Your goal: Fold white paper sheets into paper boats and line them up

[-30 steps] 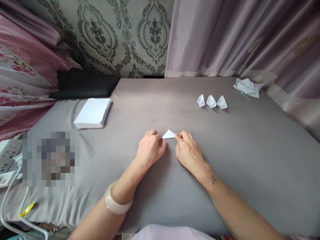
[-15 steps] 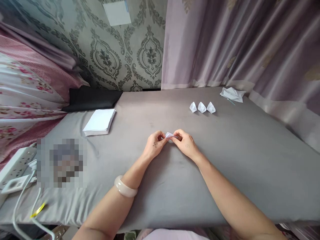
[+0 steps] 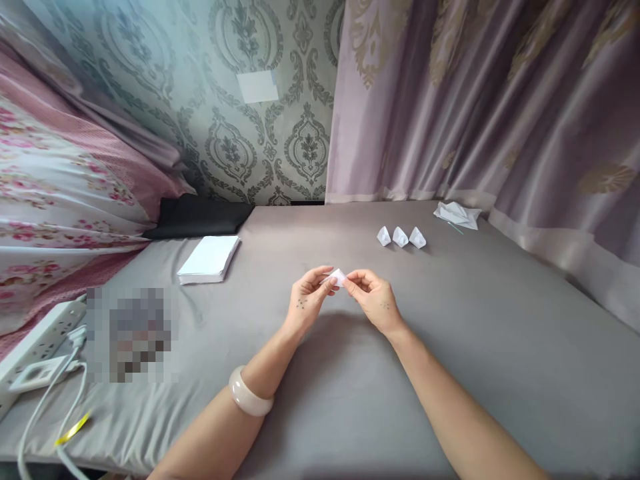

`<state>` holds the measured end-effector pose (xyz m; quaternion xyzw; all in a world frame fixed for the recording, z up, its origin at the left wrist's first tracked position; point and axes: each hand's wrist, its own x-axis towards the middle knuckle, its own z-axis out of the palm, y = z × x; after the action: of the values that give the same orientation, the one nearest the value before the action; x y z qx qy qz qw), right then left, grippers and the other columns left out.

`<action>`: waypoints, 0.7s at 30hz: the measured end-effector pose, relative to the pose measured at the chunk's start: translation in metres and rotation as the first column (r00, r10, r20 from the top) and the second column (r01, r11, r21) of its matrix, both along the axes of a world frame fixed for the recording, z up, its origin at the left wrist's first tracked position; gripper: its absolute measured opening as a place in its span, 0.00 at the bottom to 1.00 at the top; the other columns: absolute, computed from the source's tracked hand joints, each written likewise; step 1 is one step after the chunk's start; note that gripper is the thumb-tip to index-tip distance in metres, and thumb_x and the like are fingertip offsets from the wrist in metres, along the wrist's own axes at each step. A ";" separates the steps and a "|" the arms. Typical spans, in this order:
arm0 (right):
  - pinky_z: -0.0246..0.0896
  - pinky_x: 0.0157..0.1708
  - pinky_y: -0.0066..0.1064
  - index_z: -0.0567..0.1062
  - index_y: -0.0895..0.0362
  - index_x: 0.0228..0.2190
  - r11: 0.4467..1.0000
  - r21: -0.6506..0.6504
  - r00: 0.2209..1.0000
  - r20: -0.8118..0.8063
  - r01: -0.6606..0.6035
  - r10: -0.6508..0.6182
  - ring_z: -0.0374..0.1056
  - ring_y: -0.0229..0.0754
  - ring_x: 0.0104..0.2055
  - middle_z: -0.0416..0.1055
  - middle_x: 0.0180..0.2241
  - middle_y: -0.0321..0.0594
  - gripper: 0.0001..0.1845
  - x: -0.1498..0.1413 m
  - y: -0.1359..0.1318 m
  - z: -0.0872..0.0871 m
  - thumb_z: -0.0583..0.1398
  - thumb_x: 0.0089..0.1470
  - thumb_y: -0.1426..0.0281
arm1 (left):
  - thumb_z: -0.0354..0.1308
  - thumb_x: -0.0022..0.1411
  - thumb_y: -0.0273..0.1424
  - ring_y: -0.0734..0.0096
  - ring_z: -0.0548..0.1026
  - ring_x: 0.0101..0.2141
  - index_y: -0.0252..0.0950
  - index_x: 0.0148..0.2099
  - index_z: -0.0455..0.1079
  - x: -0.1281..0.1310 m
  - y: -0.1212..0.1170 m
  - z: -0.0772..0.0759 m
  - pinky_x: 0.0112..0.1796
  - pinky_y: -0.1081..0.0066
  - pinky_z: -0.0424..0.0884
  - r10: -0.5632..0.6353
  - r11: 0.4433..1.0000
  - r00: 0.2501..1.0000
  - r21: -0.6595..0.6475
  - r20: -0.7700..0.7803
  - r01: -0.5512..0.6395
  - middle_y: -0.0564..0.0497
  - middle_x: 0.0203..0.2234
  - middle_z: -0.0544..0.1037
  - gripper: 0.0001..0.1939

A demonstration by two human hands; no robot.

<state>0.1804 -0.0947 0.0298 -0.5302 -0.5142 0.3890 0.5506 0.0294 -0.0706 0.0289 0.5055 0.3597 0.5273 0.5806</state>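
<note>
A small piece of folded white paper (image 3: 339, 277) is held between my two hands, above the middle of the grey cloth-covered table (image 3: 340, 373). My left hand (image 3: 309, 295) pinches its left side between thumb and fingers. On the other side, the thumb and fingertips of my right hand (image 3: 375, 299) close on its right edge. The fingers partly cover the paper, so its full shape does not show. Beyond my right hand, three small folded paper pieces (image 3: 401, 237) stand in a row.
A stack of white paper (image 3: 209, 260) lies at the left, in front of a folded black cloth (image 3: 200, 216). More folded white paper (image 3: 457, 215) rests at the far right near the curtain (image 3: 400, 133). A power strip (image 3: 40, 340) with cables sits at the left edge, beside a blurred patch.
Both hands have lifted the folded paper slightly off the table, and its face is now turned more toward me. The head view has tilted up, so everything sits lower in it.
</note>
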 end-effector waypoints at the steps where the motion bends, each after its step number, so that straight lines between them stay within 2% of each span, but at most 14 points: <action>1: 0.62 0.29 0.29 0.76 0.57 0.37 1.000 -0.005 1.000 -0.027 0.007 -0.007 0.67 0.37 0.28 0.75 0.28 0.37 0.19 0.000 0.000 0.000 0.65 0.46 0.57 | 0.67 0.52 0.37 0.71 0.76 0.30 0.35 0.45 0.73 0.000 0.000 0.000 0.35 0.69 0.71 -0.002 1.000 1.000 0.001 0.019 0.002 0.51 0.29 0.79 0.20; 3: 0.62 0.27 0.29 0.76 0.57 0.41 0.999 -0.036 0.999 -0.049 -0.005 0.003 0.67 0.38 0.28 0.75 0.28 0.38 0.22 -0.001 0.000 0.000 0.65 0.47 0.57 | 0.67 0.52 0.37 0.72 0.75 0.30 0.35 0.45 0.73 0.001 0.001 -0.001 0.35 0.69 0.71 -0.012 1.000 0.999 0.003 0.032 0.012 0.51 0.29 0.79 0.20; 6: 0.65 0.30 0.31 0.78 0.57 0.36 0.999 -0.042 1.000 0.005 0.001 -0.001 0.69 0.39 0.29 0.75 0.27 0.38 0.18 -0.005 -0.002 0.000 0.63 0.49 0.56 | 0.67 0.51 0.37 0.72 0.75 0.31 0.34 0.41 0.74 0.002 0.001 -0.002 0.36 0.69 0.72 0.001 1.000 0.999 -0.015 0.034 0.000 0.49 0.32 0.79 0.16; 9: 0.66 0.34 0.31 0.77 0.56 0.31 0.992 0.100 0.988 0.124 0.077 -0.090 0.70 0.40 0.31 0.76 0.30 0.39 0.12 -0.012 -0.006 -0.002 0.62 0.52 0.60 | 0.68 0.51 0.36 0.72 0.75 0.31 0.34 0.41 0.74 0.004 0.000 -0.004 0.38 0.68 0.72 0.037 0.996 0.996 -0.079 0.076 -0.031 0.51 0.30 0.78 0.16; 11: 0.66 0.33 0.30 0.76 0.56 0.29 0.970 0.216 0.964 0.214 0.113 -0.159 0.70 0.38 0.30 0.74 0.30 0.39 0.10 -0.017 -0.008 -0.004 0.61 0.53 0.63 | 0.68 0.50 0.35 0.73 0.75 0.31 0.34 0.41 0.74 0.005 -0.002 -0.005 0.39 0.68 0.72 0.048 0.992 0.992 -0.118 0.120 -0.033 0.52 0.29 0.77 0.16; 14: 0.65 0.31 0.28 0.75 0.56 0.28 0.930 0.340 0.927 0.287 0.137 -0.242 0.68 0.36 0.28 0.72 0.29 0.38 0.07 -0.021 -0.010 -0.007 0.60 0.55 0.66 | 0.68 0.51 0.35 0.73 0.75 0.33 0.34 0.43 0.74 0.006 -0.004 -0.004 0.44 0.67 0.70 0.000 0.990 0.987 -0.136 0.162 0.022 0.52 0.31 0.77 0.17; 18: 0.66 0.31 0.27 0.74 0.55 0.28 0.895 0.428 0.905 0.319 0.128 -0.282 0.67 0.36 0.28 0.71 0.30 0.38 0.05 -0.022 -0.010 -0.013 0.59 0.56 0.70 | 0.68 0.52 0.33 0.72 0.74 0.38 0.35 0.50 0.72 0.007 -0.006 -0.001 0.48 0.67 0.67 -0.084 0.987 0.981 -0.121 0.176 0.106 0.52 0.31 0.77 0.22; 21: 0.66 0.31 0.27 0.74 0.55 0.29 0.894 0.437 0.902 0.338 0.102 -0.268 0.68 0.35 0.29 0.71 0.30 0.38 0.05 -0.023 -0.011 -0.017 0.58 0.57 0.71 | 0.68 0.52 0.33 0.70 0.74 0.39 0.35 0.50 0.71 0.007 -0.005 -0.003 0.47 0.66 0.67 -0.073 0.987 0.984 -0.131 0.163 0.095 0.52 0.32 0.77 0.23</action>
<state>0.1576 -0.1060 0.0125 -0.5171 -0.6290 0.1046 0.5710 0.0368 -0.0759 0.0263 0.4357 0.3267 0.5144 0.6625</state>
